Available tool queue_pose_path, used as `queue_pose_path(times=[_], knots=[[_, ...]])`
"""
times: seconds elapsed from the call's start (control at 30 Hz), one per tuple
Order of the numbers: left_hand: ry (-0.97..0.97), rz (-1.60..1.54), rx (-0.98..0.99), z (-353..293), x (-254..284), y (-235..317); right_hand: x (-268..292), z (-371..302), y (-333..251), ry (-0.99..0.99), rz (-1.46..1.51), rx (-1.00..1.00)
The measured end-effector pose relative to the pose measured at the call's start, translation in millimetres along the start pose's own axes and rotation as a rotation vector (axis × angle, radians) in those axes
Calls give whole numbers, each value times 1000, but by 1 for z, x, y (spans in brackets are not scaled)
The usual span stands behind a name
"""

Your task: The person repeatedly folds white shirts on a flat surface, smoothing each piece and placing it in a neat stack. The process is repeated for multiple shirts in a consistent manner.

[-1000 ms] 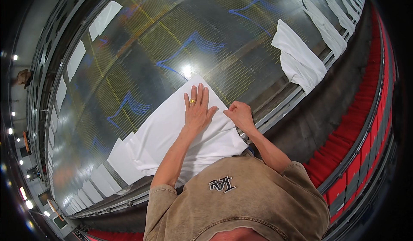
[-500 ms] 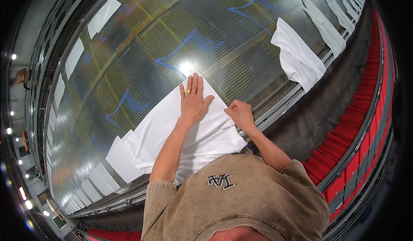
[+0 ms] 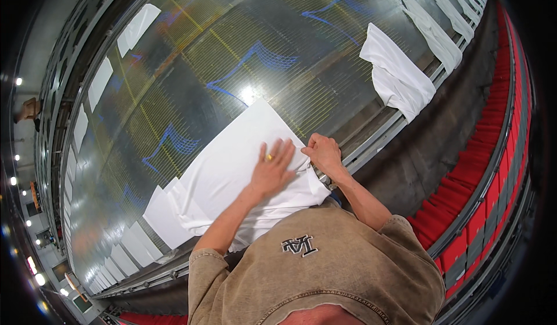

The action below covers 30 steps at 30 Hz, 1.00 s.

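Note:
A white fabric piece [image 3: 223, 157] lies on the long table in front of me, with folds toward its near side. Resting on the cloth with fingers spread is my left hand [image 3: 272, 165], slightly blurred, a yellow ring on one finger. At the cloth's right edge, my right hand [image 3: 323, 152] has its fingers curled in a pinch on the fabric. The cloth's far corner points away from me on the table surface, which is dark and carries yellow lines and blue curved marks.
Crumpled white cloth [image 3: 400, 78] hangs over the table's right edge, with more such pieces farther along. White sheets [image 3: 139, 29] line the far edge, and others [image 3: 139, 241] the near left. A metal rail [image 3: 371, 151] borders the table. Red panels [image 3: 464, 191] stand at the right.
My left hand has slid back from the cloth's far corner toward me and a little right, with fingers spreading. The right hand stays at the cloth's right edge.

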<state>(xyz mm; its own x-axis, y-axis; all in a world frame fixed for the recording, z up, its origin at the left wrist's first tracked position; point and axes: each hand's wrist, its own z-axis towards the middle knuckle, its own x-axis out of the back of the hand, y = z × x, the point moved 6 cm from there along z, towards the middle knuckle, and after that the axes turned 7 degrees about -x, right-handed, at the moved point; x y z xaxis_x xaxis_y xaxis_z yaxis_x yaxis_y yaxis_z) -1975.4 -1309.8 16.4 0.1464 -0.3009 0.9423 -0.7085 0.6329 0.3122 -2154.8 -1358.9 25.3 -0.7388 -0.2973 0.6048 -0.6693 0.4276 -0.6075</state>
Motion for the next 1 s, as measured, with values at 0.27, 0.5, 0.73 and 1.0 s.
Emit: queue_pose_path(times=[0.27, 0.5, 0.73, 1.0], knots=[[214, 51, 259, 37, 23, -66, 0, 2, 3, -27, 25, -7], [42, -42, 144, 7, -3, 30, -2, 7, 9, -81, 49, 76], [775, -458, 683, -108, 25, 46, 47, -35, 6, -261, 304, 239], [1344, -536, 1854, -324, -71, 145, 25, -93, 108, -797, -87, 66]])
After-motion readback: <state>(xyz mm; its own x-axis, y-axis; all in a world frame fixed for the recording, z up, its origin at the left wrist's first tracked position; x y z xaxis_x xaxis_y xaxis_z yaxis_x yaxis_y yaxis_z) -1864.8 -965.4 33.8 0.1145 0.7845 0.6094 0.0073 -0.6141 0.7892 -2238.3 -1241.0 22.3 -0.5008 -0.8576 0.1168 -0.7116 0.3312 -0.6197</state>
